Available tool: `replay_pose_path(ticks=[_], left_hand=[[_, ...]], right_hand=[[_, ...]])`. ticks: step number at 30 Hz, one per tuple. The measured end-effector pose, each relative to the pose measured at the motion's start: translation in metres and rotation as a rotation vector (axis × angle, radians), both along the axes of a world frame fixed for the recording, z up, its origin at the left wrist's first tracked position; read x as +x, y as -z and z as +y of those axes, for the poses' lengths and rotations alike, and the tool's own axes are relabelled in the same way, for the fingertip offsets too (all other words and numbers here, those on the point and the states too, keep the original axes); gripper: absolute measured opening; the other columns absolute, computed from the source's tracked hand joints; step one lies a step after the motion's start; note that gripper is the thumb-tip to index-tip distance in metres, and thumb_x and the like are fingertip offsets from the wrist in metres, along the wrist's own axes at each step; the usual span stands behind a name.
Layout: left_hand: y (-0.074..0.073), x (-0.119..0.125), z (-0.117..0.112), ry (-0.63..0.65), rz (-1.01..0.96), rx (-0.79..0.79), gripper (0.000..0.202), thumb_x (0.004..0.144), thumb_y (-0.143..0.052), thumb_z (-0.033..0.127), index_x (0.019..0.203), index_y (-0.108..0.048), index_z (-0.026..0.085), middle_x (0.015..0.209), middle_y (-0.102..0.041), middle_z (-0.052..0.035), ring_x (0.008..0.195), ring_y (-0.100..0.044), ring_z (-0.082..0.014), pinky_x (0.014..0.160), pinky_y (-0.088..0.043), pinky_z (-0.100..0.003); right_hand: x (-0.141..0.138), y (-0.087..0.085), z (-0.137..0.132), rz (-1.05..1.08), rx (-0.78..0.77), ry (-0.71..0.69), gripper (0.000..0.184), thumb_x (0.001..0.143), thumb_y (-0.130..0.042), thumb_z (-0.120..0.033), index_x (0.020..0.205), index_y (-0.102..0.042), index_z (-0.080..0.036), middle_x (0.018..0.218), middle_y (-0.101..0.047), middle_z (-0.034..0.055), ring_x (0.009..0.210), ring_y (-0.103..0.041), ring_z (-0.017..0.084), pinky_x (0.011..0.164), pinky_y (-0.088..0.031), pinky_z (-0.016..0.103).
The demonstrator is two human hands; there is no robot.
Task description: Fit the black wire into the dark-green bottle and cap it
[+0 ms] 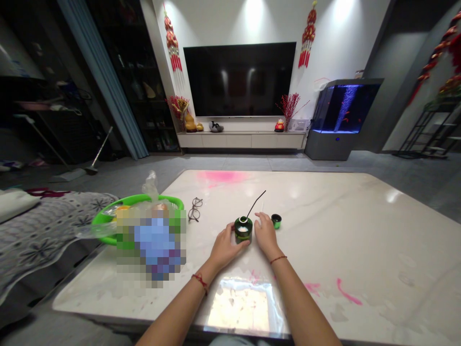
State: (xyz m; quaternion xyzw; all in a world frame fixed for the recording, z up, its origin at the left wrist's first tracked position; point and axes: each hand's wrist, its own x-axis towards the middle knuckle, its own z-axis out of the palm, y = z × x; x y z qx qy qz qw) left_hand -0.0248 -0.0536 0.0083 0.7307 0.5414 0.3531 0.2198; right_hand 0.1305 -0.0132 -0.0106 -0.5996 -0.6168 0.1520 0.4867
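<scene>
Left hand (227, 247) clamped round squat, dark-green, glassy bottle (244, 235), presumably steadying it; thin black stick (256, 202) leans from its mouth toward one o'clock. Right hand (265, 231) apart, at bottle's three o'clock; cannot tell whether gripping anything.

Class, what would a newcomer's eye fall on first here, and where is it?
Probably the green bottle near the middle of the pale table, the left hand around its side, the right hand close by, and a thin black stick slanting up from its mouth. Beyond, a large dark television stretches across the far wall, with a blue-lit fish tank to its right. A bright green basket stands at the table's left edge.
</scene>
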Motion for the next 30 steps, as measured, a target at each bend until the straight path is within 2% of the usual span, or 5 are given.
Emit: replay_pose_path(ticks=[3, 11, 20, 26, 30], left_hand=[[-0.002, -0.001, -0.001, 0.047, -0.081, -0.053, 0.069, 0.069, -0.064, 0.044, 0.129, -0.038, 0.022, 0.118, -0.059, -0.0088, 0.109, -0.055, -0.0246, 0.095, -0.039, -0.037], [-0.004, -0.001, 0.001, 0.084, -0.125, -0.041, 0.057, 0.066, -0.068, 0.043, 0.117, -0.052, 0.022, 0.113, -0.062, -0.0075, 0.103, -0.057, -0.0244, 0.092, -0.042, -0.036], [-0.002, 0.000, 0.001, 0.072, -0.117, -0.025, 0.057, 0.066, -0.068, 0.043, 0.115, -0.053, 0.021, 0.110, -0.063, -0.0078, 0.100, -0.058, -0.0238, 0.091, -0.043, -0.036], [-0.001, -0.001, 0.002, 0.059, -0.084, -0.016, 0.057, 0.065, -0.068, 0.044, 0.115, -0.053, 0.021, 0.109, -0.063, -0.0079, 0.100, -0.058, -0.0241, 0.090, -0.043, -0.036], [-0.002, 0.000, 0.002, 0.063, -0.090, -0.009, 0.055, 0.066, -0.068, 0.043, 0.114, -0.054, 0.021, 0.108, -0.064, -0.0076, 0.098, -0.059, -0.0233, 0.088, -0.044, -0.035]], right_hand=[[-0.001, 0.004, 0.000, -0.166, -0.073, -0.006, 0.040, 0.082, -0.035, -0.015, 0.113, -0.058, -0.008, 0.125, -0.052, 0.0172, 0.121, -0.043, 0.025, 0.103, -0.030, 0.037], [-0.005, 0.006, -0.001, -0.468, -0.188, 0.051, 0.044, 0.081, -0.040, -0.010, 0.122, -0.050, 0.002, 0.132, -0.042, 0.0261, 0.127, -0.036, 0.030, 0.103, -0.026, 0.039], [-0.001, 0.001, 0.000, -0.484, -0.078, 0.087, 0.033, 0.077, -0.039, -0.001, 0.100, -0.061, -0.006, 0.093, -0.061, 0.0155, 0.093, -0.054, 0.023, 0.085, -0.039, 0.032], [0.000, -0.005, -0.005, -0.511, 0.002, 0.004, 0.027, 0.083, -0.043, -0.012, 0.103, -0.062, -0.016, 0.090, -0.061, 0.0108, 0.087, -0.052, 0.023, 0.076, -0.037, 0.032], [-0.002, -0.009, -0.008, -0.605, -0.080, -0.037, 0.021, 0.085, -0.046, -0.018, 0.081, -0.066, -0.018, 0.084, -0.060, 0.0112, 0.082, -0.052, 0.022, 0.070, -0.035, 0.031]])
